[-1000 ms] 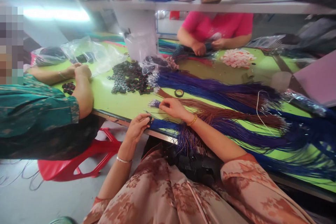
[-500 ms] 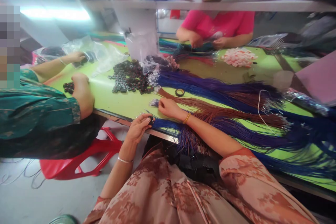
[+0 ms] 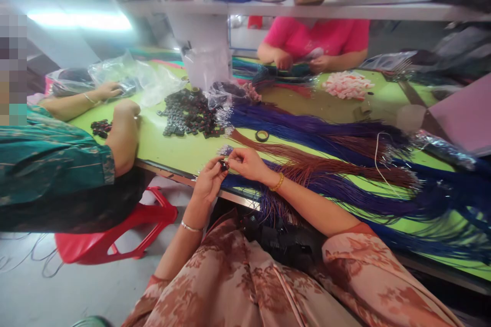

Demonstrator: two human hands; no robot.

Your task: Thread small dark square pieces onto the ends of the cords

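Observation:
My left hand [image 3: 210,176] is closed in a pinch around a small black plastic connector housing [image 3: 223,165], just above the table's near edge. Against the right side of this housing, my right hand [image 3: 247,164] has its thumb and fingers pressed together. Whatever those fingers hold is too small to make out. Directly behind my hands lie the silvery tips of a wire bundle [image 3: 225,149]. Brown wires [image 3: 307,156] and blue wires [image 3: 345,194] stretch away to the right, partly beneath my right forearm.
A pile of black connector housings [image 3: 190,115] lies beyond my hands, near a tape roll [image 3: 262,136]. More black housings [image 3: 284,237] rest at my lap. One co-worker's arm [image 3: 123,135] is at left; another person in pink [image 3: 318,41] sits opposite. A red stool [image 3: 115,235] stands left.
My right hand has moved left from the wire tips to the housing. My left hand has risen slightly to the right with the housing, so both hands now meet. The left co-worker's hands have shifted.

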